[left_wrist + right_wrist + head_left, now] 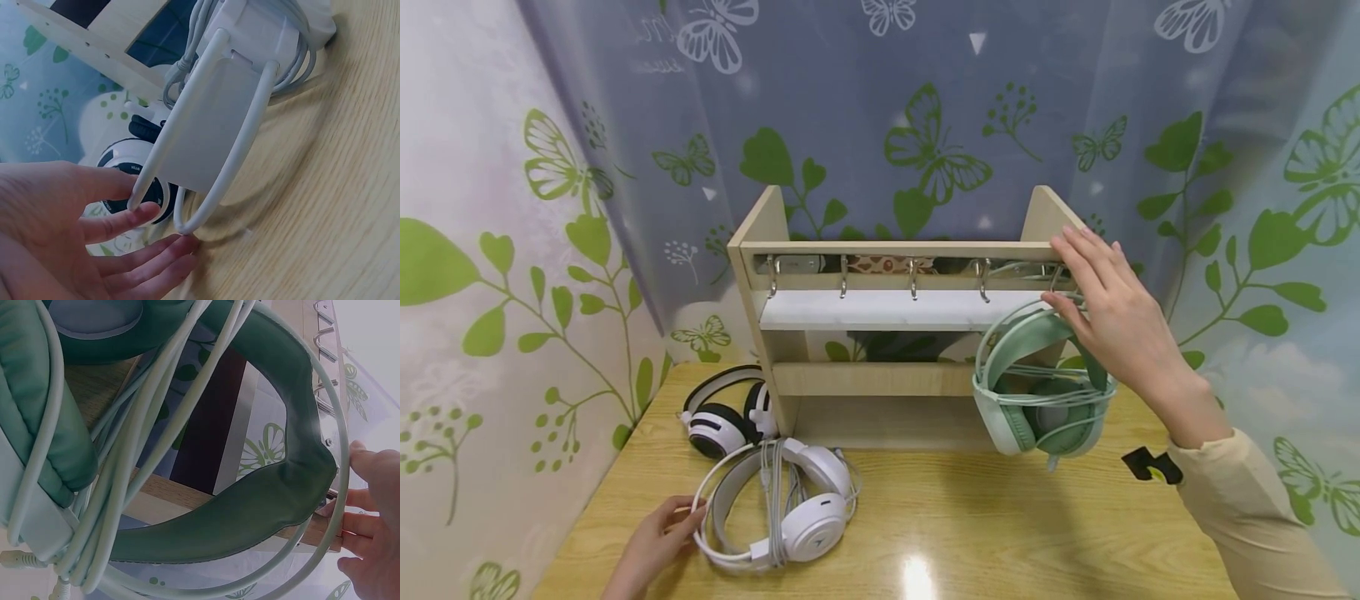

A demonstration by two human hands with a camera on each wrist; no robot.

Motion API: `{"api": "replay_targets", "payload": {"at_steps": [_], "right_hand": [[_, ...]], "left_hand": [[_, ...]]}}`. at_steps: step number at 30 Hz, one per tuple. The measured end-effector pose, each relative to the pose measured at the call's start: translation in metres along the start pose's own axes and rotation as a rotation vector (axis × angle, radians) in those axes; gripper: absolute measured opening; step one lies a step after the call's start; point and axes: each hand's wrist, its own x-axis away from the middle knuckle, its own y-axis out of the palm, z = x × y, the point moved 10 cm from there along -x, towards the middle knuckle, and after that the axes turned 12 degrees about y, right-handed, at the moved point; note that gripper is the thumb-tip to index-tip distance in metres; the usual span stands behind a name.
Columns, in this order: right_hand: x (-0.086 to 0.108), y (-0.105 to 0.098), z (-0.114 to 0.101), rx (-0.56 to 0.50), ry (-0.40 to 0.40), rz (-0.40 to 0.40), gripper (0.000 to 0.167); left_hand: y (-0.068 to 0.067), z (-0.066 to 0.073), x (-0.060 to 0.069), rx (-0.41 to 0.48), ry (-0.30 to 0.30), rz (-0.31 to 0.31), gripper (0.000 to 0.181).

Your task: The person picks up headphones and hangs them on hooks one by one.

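A pair of white headphones (814, 527), wrapped in its grey cable, is on the wooden table. My left hand (658, 537) pinches its looped white headband tubes (244, 150) between thumb and finger, the other fingers stretched along below. Mint-green headphones (1011, 417) hang by their headband at the right end of the shelf's hook rail, their cable wound around them. My right hand (1116, 312) rests with extended fingers on the rail beside that end, just above the green headband (312, 419). How the band sits on its hook is partly hidden.
A small wooden shelf (880, 379) stands at the back of the table, with several metal hooks (913, 279) along its top rail. White-and-black headphones (715, 429) lie left of it. A black object (1142, 463) shows by the right sleeve. Patterned curtains hang around the table.
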Motion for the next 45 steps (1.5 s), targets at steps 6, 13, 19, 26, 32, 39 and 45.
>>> {"api": "replay_targets", "payload": {"at_steps": [6,13,19,26,32,39,45], "right_hand": [[0.0,0.0,0.0,-0.002,-0.001,0.001,0.067],[0.0,0.0,0.0,-0.003,0.002,-0.006,0.064],[0.0,0.0,0.0,-0.008,0.001,-0.002,0.065],[0.0,0.001,0.0,-0.008,-0.006,0.004,0.068],[0.0,0.0,0.0,-0.009,-0.004,0.006,0.069],[0.0,0.0,0.0,-0.016,-0.002,0.003,0.062],[0.0,0.0,0.0,-0.016,0.005,-0.003,0.065]], "left_hand": [[0.009,-0.003,0.005,0.177,-0.01,-0.042,0.044],[0.014,0.001,0.008,0.238,-0.031,-0.109,0.051],[0.008,0.005,0.009,0.206,-0.065,-0.05,0.051],[0.005,0.014,0.01,0.178,-0.054,-0.023,0.05],[0.004,0.022,0.012,0.175,-0.042,-0.024,0.048],[0.005,0.024,0.016,0.166,-0.047,-0.018,0.046],[0.005,0.023,0.02,0.164,-0.046,-0.011,0.046]]}}
